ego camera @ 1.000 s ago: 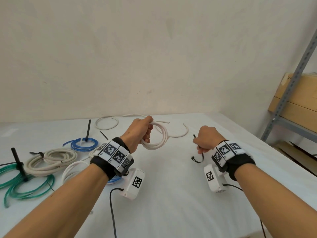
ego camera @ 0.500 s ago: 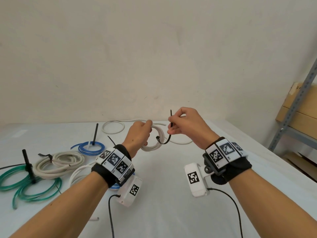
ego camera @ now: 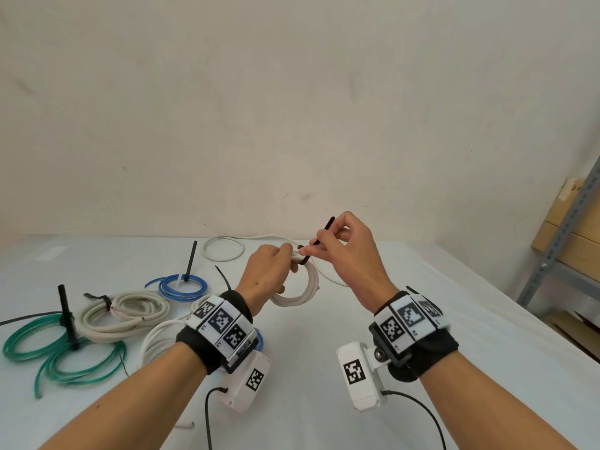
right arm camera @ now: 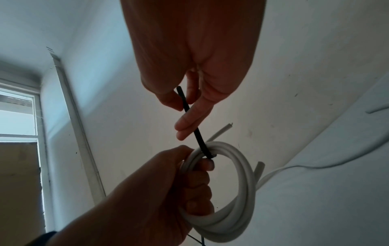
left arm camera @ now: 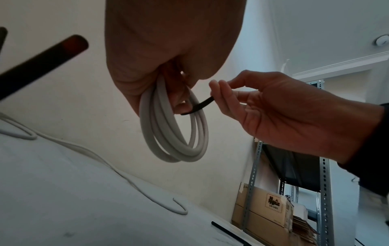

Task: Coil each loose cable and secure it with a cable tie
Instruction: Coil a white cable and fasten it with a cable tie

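My left hand [ego camera: 269, 271] grips a coiled white cable [ego camera: 302, 292] above the table, fingers curled round the top of the coil [right arm camera: 238, 191]. The coil [left arm camera: 174, 133] hangs below the fist in several loops. A black cable tie [ego camera: 319, 240] is wrapped round the top of the coil [right arm camera: 202, 141]. My right hand [ego camera: 344, 251] pinches the tie's free tail between thumb and fingers, just right of the left fist. The tie [left arm camera: 200, 106] stretches taut from the coil to those fingertips.
On the white table [ego camera: 324, 384] lie tied coils at the left: green [ego camera: 61, 352], beige [ego camera: 126, 315], blue [ego camera: 183, 285] and white [ego camera: 159, 342]. A loose white cable [ego camera: 224, 248] lies at the back. A metal shelf [ego camera: 565, 235] with cardboard boxes stands at the right.
The right hand rose from the table with the black tie and met the left fist. The tie now goes round the coil, its tail pulled up and to the right.
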